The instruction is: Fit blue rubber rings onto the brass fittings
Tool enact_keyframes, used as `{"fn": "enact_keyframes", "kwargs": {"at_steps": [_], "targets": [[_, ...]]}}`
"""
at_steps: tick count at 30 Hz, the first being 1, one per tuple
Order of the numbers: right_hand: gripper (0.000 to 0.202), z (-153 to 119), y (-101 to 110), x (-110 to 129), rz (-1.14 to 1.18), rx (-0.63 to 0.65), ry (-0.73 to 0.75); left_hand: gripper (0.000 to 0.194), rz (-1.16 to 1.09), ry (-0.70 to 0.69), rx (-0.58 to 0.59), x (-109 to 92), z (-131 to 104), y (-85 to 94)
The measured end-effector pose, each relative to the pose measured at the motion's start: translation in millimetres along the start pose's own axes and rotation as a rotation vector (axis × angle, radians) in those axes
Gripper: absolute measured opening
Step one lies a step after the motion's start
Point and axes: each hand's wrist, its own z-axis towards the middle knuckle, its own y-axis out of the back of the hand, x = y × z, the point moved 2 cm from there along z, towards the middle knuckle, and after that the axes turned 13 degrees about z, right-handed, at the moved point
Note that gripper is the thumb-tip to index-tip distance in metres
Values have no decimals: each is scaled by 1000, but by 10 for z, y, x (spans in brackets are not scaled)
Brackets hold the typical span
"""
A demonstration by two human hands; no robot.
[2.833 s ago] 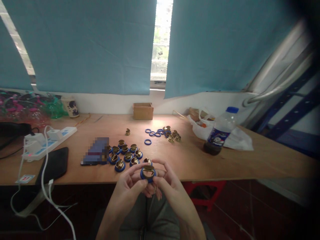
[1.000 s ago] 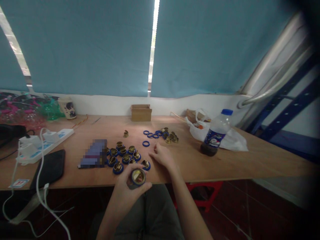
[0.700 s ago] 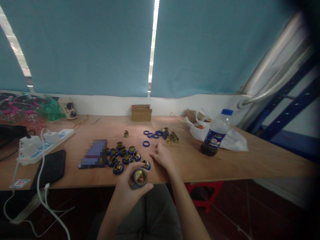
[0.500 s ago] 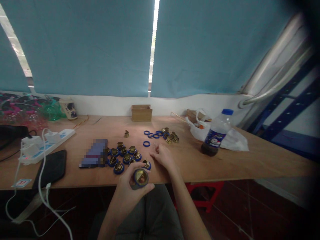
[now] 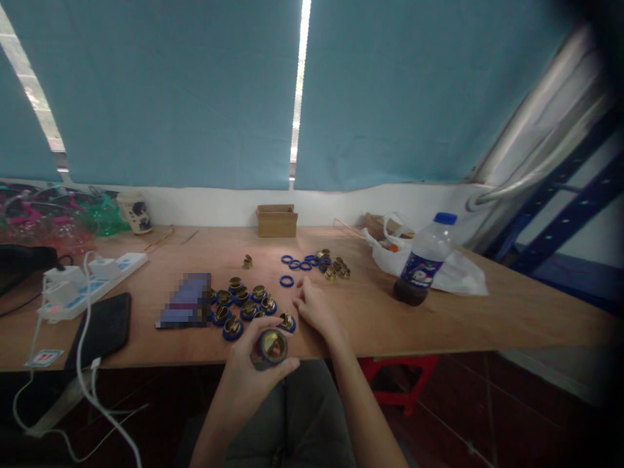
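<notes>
- Your left hand (image 5: 244, 369) grasps a blue-rimmed brass fitting (image 5: 270, 340), probably light, stiff and slick; pinch its outer rim.
- Your right hand (image 5: 316, 308) lies near a blue ring (image 5: 286, 281); I can't tell whether its fingers hold anything.

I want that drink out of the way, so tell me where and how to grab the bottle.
Grip the bottle around its labelled middle, probably best with the right hand from the near side: the body is round and stands cap up, and the white plastic bag lies behind it.
</notes>
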Motion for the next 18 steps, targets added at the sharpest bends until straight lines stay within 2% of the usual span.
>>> {"fn": "enact_keyframes", "kwargs": {"at_steps": [12, 14, 18], "targets": [[13, -4, -31, 132, 93, -63, 60, 40, 24, -3, -18, 67, -10, 1], [8, -24, 11, 156, 135, -103, 68, 40, 18, 3, -23, 71, -11, -1], [15, -139, 179, 226, 256, -175, 101, 41, -22, 8, -16, 87, -23, -4]]}}
